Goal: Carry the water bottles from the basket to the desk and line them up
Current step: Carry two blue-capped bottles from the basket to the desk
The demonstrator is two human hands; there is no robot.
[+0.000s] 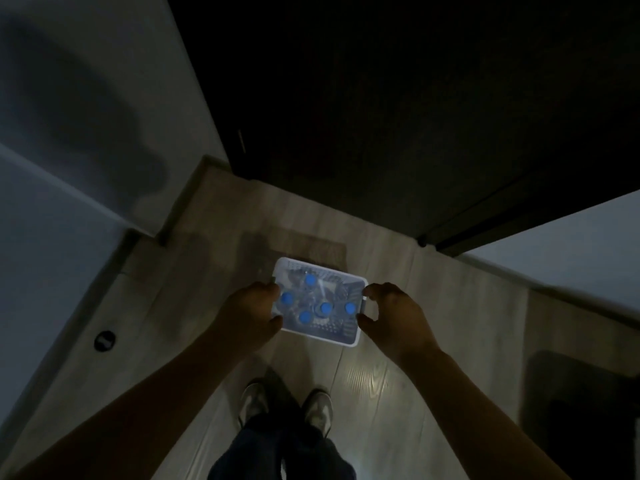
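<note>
Lifting step, I judged. My left hand (pixel 252 306) gripped the basket (pixel 318 333) by its left rim; my right hand (pixel 391 315) pinched the right rim. Five bottles (pixel 325 308) stood inside, over the floor (pixel 374 382). The next move called for a level carry to the table, unseen here.

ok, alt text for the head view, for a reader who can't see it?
In dim light, a person looks down at a white perforated plastic basket holding five upright blue-capped water bottles. The left hand grips its left edge and the right hand is curled at its right edge. Below are a pale wood-look floor and the person's pale shoes.
</note>
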